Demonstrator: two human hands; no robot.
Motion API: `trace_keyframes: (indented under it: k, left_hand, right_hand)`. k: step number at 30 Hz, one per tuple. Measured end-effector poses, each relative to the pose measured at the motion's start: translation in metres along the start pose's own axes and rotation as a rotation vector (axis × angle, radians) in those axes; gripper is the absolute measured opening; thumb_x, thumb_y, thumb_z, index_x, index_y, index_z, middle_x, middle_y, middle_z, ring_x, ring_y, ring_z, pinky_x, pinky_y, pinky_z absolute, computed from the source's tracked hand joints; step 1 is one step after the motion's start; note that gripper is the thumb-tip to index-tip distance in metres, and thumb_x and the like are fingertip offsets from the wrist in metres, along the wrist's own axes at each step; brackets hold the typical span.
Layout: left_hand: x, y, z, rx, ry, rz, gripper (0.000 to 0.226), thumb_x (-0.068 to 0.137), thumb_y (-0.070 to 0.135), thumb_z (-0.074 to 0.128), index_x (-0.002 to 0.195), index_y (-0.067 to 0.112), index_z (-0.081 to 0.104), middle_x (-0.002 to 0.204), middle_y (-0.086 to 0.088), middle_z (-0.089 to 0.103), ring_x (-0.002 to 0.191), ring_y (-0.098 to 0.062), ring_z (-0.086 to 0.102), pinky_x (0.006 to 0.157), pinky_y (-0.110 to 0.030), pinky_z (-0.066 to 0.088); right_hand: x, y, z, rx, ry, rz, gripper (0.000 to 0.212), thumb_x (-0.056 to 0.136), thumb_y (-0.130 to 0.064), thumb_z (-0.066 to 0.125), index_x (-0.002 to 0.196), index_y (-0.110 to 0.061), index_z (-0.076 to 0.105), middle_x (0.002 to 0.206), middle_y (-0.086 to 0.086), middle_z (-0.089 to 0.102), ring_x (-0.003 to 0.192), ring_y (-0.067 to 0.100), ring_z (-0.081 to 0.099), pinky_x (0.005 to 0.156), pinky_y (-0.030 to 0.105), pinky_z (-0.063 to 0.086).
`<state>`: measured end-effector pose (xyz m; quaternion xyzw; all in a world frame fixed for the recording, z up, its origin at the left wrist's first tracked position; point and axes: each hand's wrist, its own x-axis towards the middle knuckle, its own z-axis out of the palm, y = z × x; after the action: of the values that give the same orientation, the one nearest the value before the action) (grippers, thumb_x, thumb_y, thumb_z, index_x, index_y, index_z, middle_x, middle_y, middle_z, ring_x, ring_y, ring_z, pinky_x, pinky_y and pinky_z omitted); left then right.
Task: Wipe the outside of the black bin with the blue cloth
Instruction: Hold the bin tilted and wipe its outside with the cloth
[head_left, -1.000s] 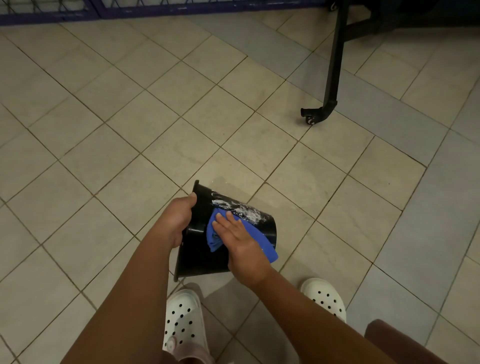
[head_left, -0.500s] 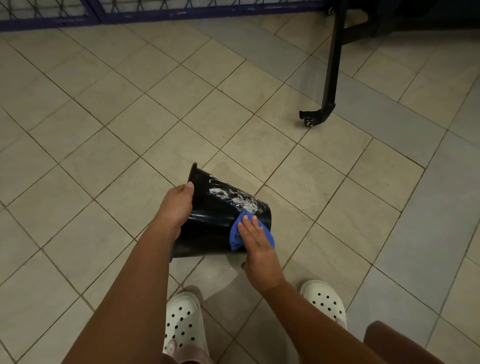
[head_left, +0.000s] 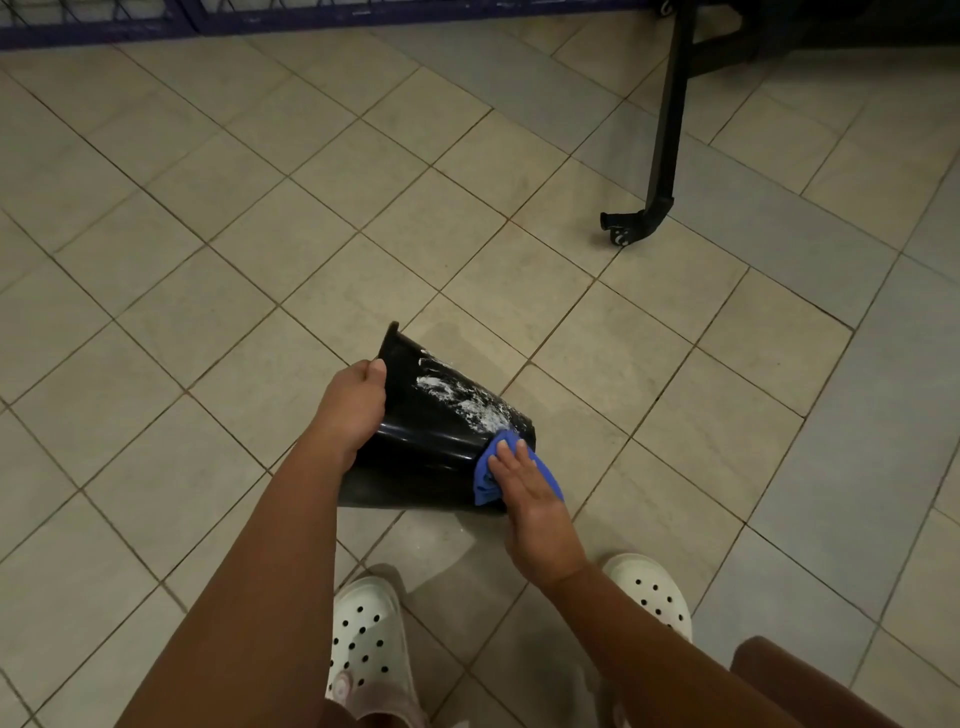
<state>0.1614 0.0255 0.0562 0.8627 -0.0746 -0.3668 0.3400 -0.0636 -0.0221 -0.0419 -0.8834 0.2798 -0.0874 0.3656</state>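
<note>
Currently the black bin (head_left: 426, 457) is tipped on its side in front of the person, low over the tiled floor (head_left: 260, 260), mouth to the left and base to the right; contact with the floor cannot be confirmed. White smeared residue (head_left: 467, 400) runs along its upper outer wall. The blue cloth (head_left: 485, 480) is bunched against the wall at the base end. The right hand (head_left: 524, 493) lies flat on the cloth, fingers straight and close together, pressing it to the bin. The left hand (head_left: 353, 405) grips the rim, thumb on the outside. White perforated clogs (head_left: 369, 644) stand just below the bin. A black frame leg (head_left: 667, 119) with a castor stands well apart, upper right.
</note>
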Motion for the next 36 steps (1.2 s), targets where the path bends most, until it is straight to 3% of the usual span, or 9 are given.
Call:
trace_keyframes:
  k: [7,10,14,20,23,26,29,32,36]
  left_hand:
    - [0.001,-0.004,0.001,0.048,0.060,0.012,0.037,0.104,0.033,0.030,0.107,0.008,0.058,0.100,-0.014,0.060,0.092,-0.027,0.056,0.079,-0.038,0.043]
    - [0.002,0.000,0.005,0.090,0.089,0.067,0.036,0.103,0.032,0.032,0.102,0.007,0.059,0.098,-0.015,0.061,0.090,-0.028,0.057,0.081,-0.040,0.044]
    - [0.001,-0.002,0.007,0.079,0.102,0.087,0.037,0.103,0.032,0.034,0.105,0.008,0.062,0.097,-0.014,0.063,0.093,-0.029,0.059,0.085,-0.041,0.046]
    - [0.000,-0.003,0.008,0.158,0.163,0.129,0.035,0.103,0.029,0.034,0.097,0.007,0.060,0.085,-0.011,0.059,0.083,-0.026,0.056,0.073,-0.035,0.040]
    - [0.000,-0.005,0.007,0.165,0.169,0.144,0.034,0.103,0.029,0.034,0.097,0.008,0.060,0.087,-0.010,0.059,0.085,-0.026,0.056,0.076,-0.036,0.042]
    - [-0.003,-0.007,0.006,0.165,0.177,0.161,0.032,0.104,0.029,0.035,0.100,0.010,0.060,0.086,-0.007,0.059,0.081,-0.021,0.055,0.076,-0.034,0.040]
    - [-0.002,-0.006,0.008,0.200,0.195,0.176,0.031,0.104,0.029,0.035,0.098,0.011,0.060,0.077,0.001,0.054,0.070,-0.009,0.049,0.073,-0.033,0.037]
    - [0.000,-0.007,0.009,0.217,0.206,0.181,0.032,0.104,0.029,0.035,0.099,0.010,0.061,0.076,0.001,0.054,0.068,-0.009,0.048,0.073,-0.033,0.038]
    - [-0.001,-0.008,0.007,0.209,0.201,0.186,0.032,0.104,0.029,0.035,0.100,0.010,0.061,0.078,0.001,0.055,0.070,-0.008,0.049,0.074,-0.032,0.038]
  right_hand:
    - [0.008,0.009,-0.007,0.053,0.027,0.142,0.093,0.060,-0.011,0.084,0.140,-0.009,0.036,0.145,-0.004,0.017,0.137,0.014,0.008,0.112,0.020,0.000]
    - [-0.003,0.005,-0.003,0.021,-0.002,0.118,0.096,0.050,0.006,0.083,0.135,-0.006,0.043,0.144,0.005,0.030,0.135,0.024,0.020,0.113,0.035,0.022]
    - [0.016,0.008,-0.006,0.010,-0.011,0.062,0.102,0.041,0.014,0.083,0.134,-0.003,0.044,0.144,0.011,0.035,0.134,0.025,0.022,0.111,0.012,0.002]
    - [0.001,0.002,-0.015,0.145,-0.029,0.273,0.091,0.065,-0.004,0.080,0.142,-0.013,0.033,0.150,0.000,0.020,0.139,0.023,0.020,0.113,0.043,0.025]
    - [0.001,0.000,-0.014,0.076,-0.082,0.191,0.108,0.050,-0.002,0.086,0.142,-0.011,0.031,0.144,-0.006,0.012,0.140,0.015,0.004,0.116,0.026,0.007]
    - [0.024,0.005,-0.018,0.081,-0.077,0.200,0.094,0.060,0.011,0.075,0.141,-0.009,0.034,0.147,-0.003,0.017,0.142,0.023,0.015,0.109,0.010,0.000]
    - [0.036,0.006,-0.023,0.107,-0.048,0.332,0.067,0.079,0.008,0.059,0.140,-0.012,0.037,0.145,0.010,0.037,0.134,0.029,0.034,0.113,0.033,0.025]
    - [0.026,-0.002,-0.018,0.131,-0.042,0.388,0.061,0.082,0.007,0.051,0.138,-0.013,0.038,0.140,0.013,0.044,0.126,0.034,0.045,0.107,0.040,0.037]
    - [0.022,-0.010,-0.015,0.062,-0.032,0.230,0.090,0.059,0.006,0.078,0.139,-0.010,0.039,0.147,0.003,0.031,0.140,0.021,0.020,0.115,0.025,0.010]
